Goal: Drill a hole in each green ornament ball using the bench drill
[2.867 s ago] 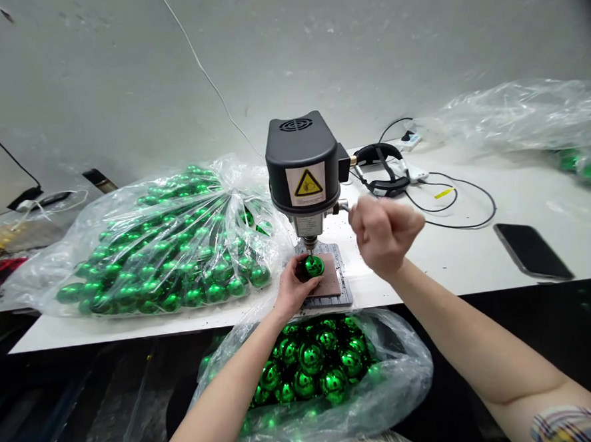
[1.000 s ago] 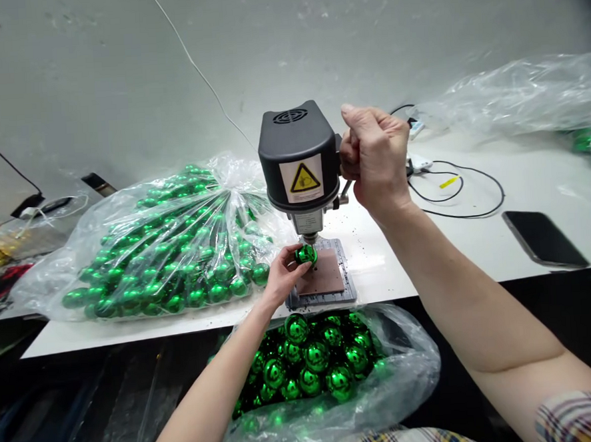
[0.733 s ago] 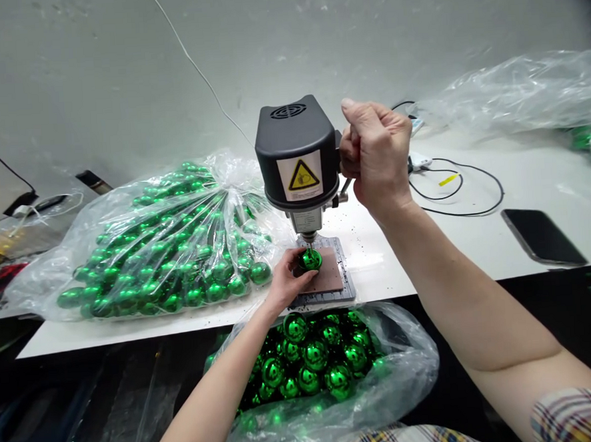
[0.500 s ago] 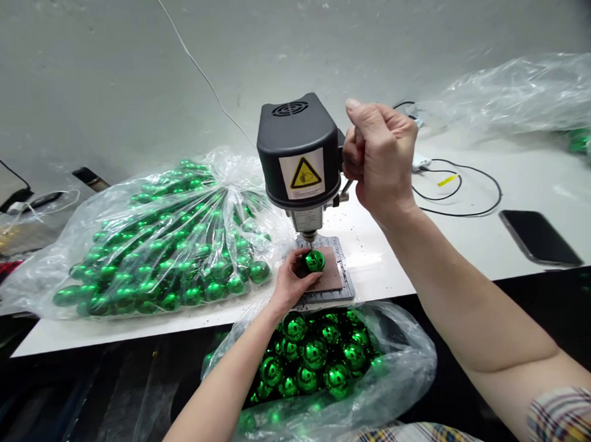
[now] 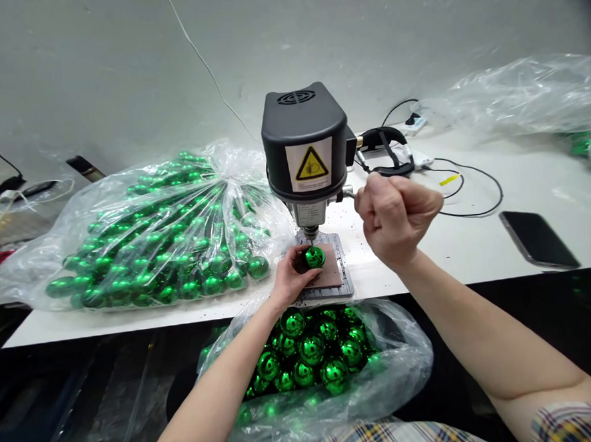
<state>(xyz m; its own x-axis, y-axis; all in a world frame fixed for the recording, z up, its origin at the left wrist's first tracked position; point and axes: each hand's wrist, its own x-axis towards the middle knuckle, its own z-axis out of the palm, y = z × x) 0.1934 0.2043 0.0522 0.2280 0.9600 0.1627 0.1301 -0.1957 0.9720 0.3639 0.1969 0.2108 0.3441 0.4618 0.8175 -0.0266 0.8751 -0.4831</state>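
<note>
A shiny green ball [image 5: 315, 257] rests on a brown board over the drill press base [image 5: 347, 286]. Thumb and fingers of my left hand [image 5: 293, 274] grip it from the left side, directly under the bit. Above it stands the black head of the drill press [image 5: 304, 140], with a yellow warning label on its front. My right hand [image 5: 400, 214] is closed in a fist around the feed lever at the machine's right side; most of the lever is hidden in the hand. The bit's tip meets the top of the ball.
An open plastic bag [image 5: 404, 368] of green balls lies below the table edge, under my forearms. A tied bag [image 5: 151, 236] of more balls fills the left of the table. To the right are a phone [image 5: 539, 239], cables, a black strap [image 5: 385, 150] and another plastic bag [image 5: 523, 100].
My right hand has come down with the lever, from beside the machine's head to below it. My left hand still holds the ball in place. The view has shifted slightly.
</note>
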